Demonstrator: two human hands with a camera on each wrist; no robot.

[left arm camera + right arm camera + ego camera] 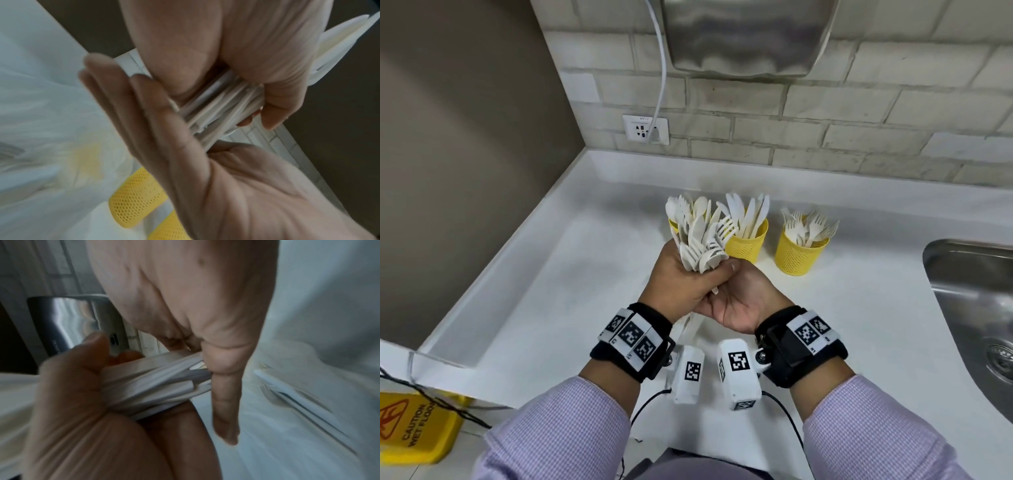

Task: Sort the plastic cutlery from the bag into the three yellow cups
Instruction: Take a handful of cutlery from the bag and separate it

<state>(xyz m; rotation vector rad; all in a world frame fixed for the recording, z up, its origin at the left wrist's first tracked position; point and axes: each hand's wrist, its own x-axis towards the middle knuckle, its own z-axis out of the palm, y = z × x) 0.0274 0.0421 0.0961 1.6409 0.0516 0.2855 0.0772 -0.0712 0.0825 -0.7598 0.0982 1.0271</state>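
Observation:
My left hand [681,277] grips a mixed bundle of white plastic cutlery [702,243] by the handles, heads pointing up and away. My right hand [743,301] lies open, palm up, against the handle ends [222,105], fingers [224,402] straight. Three yellow mesh cups stand behind on the counter. The left cup [673,226] holds spoons and is mostly hidden by the bundle. The middle cup [746,243] holds knives, and the right cup [799,253] holds forks. The white plastic bag [308,386] lies under my hands with some cutlery [287,394] inside.
A steel sink [979,308] is set into the white counter [551,291] at the right. A metal wall unit [746,34] hangs above, its cord plugged into an outlet [645,129]. A yellow wet-floor sign [414,431] stands at the lower left.

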